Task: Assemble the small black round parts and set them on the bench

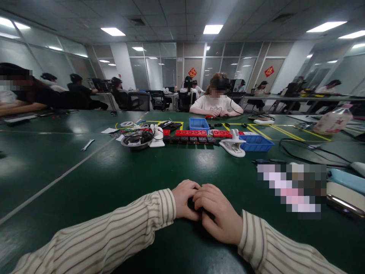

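My left hand (184, 198) and my right hand (221, 216) meet low over the green table (128, 171), fingers curled and fingertips touching or nearly so. Between them is a dark patch; whether it is a small black object or shadow I cannot tell. Beyond my hands lies a row of red power sockets (191, 133) with black parts along its near side. White clips stand at both ends of this row, a left clip (156, 137) and a right clip (234, 144).
Left of the row sits a metal bowl (137, 144) of parts, with a wrench (88, 144) farther left. Blue bins, one behind (199, 123) and one right (258, 143), flank the sockets. Cables (310, 150) lie right. A person (216, 104) sits opposite.
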`<state>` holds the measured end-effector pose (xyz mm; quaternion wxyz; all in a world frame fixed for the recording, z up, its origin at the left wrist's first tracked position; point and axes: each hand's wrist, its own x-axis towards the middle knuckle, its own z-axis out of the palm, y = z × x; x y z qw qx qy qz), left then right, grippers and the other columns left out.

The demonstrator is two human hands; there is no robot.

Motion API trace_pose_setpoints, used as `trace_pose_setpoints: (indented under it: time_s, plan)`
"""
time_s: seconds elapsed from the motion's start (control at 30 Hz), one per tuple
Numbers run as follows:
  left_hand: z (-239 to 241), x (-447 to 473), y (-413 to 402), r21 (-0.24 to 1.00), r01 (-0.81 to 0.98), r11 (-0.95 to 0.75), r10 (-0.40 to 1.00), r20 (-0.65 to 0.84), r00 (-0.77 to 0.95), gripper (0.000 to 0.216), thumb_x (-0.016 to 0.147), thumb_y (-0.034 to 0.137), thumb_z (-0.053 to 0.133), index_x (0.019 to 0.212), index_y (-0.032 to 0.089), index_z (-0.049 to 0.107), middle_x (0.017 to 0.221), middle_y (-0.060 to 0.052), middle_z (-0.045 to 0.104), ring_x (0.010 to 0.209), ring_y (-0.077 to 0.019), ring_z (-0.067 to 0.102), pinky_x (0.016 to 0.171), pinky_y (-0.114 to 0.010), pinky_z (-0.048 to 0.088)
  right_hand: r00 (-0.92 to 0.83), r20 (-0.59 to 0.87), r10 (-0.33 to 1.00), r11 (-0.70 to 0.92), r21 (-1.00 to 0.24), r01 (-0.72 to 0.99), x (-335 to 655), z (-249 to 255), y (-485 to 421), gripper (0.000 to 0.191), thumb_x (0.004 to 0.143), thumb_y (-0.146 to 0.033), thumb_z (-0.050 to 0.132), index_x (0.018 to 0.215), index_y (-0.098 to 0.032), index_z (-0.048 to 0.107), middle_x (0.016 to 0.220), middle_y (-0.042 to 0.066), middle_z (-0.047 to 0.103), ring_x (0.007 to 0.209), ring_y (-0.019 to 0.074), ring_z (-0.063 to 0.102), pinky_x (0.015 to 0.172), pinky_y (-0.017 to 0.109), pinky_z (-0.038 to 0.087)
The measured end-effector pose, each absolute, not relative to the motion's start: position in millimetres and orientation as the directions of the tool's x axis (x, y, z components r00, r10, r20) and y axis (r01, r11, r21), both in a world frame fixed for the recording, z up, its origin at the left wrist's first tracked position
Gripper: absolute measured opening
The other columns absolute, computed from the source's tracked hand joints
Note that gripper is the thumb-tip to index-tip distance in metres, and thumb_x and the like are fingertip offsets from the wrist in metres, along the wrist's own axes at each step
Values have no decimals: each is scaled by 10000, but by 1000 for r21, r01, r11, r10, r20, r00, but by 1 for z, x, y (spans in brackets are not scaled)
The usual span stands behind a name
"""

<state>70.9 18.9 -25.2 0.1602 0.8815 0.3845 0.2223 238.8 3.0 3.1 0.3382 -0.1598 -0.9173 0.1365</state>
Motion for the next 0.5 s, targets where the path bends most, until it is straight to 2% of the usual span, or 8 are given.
trace_pose_setpoints:
  time_s: [0.1,0.23,0.37,0.5]
  plan:
    - [-26,71,19,446,616,-650,752,259,606,397,468,333,776,807,190,627,916,-15,571,884,-218,540,853,-332,405,-733,595,329,928,-349,133,240,4,1,209,663,-97,363,769,-205,506,788,16,609,863,161,552,940,406,336]
    - [-22,72,15,449,625,-639,758,226,612,574,496,411,756,987,179,571,1008,-49,562,935,-250,527,923,-422,360,-696,613,373,915,-366,167,242,2,1,258,714,-159,413,955,-196,501,930,43,604,962,191,524,963,424,312]
    - [-15,77,5,449,705,-549,835,258,486,688,473,508,747,1022,173,504,1015,-65,555,964,-264,513,992,-540,229,-578,636,511,858,-416,301,241,-2,4,235,767,-285,459,968,-165,478,943,81,557,896,221,501,842,424,381]
    - [-14,82,-1,421,738,-527,849,289,442,663,433,503,771,954,182,516,933,-38,560,918,-247,523,1011,-563,171,-497,568,657,754,-471,458,238,-5,7,279,756,-423,499,841,-160,462,830,72,516,767,220,467,695,394,401]
